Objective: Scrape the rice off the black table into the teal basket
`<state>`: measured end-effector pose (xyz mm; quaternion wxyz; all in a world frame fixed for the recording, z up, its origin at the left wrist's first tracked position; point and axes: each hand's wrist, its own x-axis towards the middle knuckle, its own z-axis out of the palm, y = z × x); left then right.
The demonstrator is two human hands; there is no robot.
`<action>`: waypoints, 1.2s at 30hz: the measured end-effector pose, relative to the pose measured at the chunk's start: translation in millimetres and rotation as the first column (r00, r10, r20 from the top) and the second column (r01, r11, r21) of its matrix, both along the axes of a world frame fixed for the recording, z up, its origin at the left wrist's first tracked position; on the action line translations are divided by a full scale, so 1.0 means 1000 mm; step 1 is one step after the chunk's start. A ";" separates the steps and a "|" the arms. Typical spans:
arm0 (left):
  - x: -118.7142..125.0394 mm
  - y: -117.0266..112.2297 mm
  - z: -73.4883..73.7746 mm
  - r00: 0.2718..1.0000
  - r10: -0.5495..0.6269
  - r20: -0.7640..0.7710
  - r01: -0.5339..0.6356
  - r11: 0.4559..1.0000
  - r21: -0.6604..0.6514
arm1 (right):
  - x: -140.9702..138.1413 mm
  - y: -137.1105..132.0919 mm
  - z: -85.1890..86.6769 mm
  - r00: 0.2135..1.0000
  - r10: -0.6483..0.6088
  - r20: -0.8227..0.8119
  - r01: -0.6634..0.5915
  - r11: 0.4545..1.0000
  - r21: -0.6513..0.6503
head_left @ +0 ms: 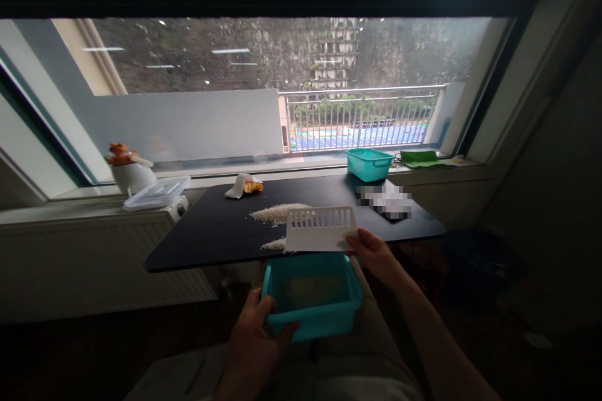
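Observation:
My left hand (pixel 256 341) grips the near left corner of a teal plastic bin (pixel 313 297), held just below the front edge of a black table (pixel 197 241). Some pale grains lie in the bin's bottom. My right hand (pixel 374 250) pinches the right end of a white slotted scraper (pixel 320 230), which stands on the table edge right above the bin. A pile of white rice (pixel 277 213) is spread on the table just behind the scraper, and a smaller strip of rice (pixel 274 244) lies at the scraper's left end.
A second teal bin (pixel 369 164) sits at the table's back right, beside a green cloth (pixel 423 160) on the sill. A crumpled wrapper with something orange (pixel 244 187) lies at the back. A clear lidded box (pixel 157 194) and a white pot (pixel 129 172) stand on the left.

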<state>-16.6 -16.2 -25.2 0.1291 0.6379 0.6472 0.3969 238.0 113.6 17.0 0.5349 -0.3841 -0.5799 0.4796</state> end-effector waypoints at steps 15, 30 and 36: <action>0.031 0.012 0.006 0.991 -0.129 -0.031 0.127 0.991 -0.051 | 0.086 0.013 -0.008 0.941 -0.337 -0.032 0.338 0.941 0.018; 0.033 0.012 0.007 0.991 -0.133 -0.033 0.131 0.990 -0.052 | 0.079 0.022 -0.015 0.980 -0.198 0.035 0.199 0.980 -0.024; 0.033 0.013 0.010 0.989 -0.139 -0.045 0.138 0.990 -0.025 | 0.082 0.009 -0.011 0.977 -0.213 0.012 0.213 0.977 -0.008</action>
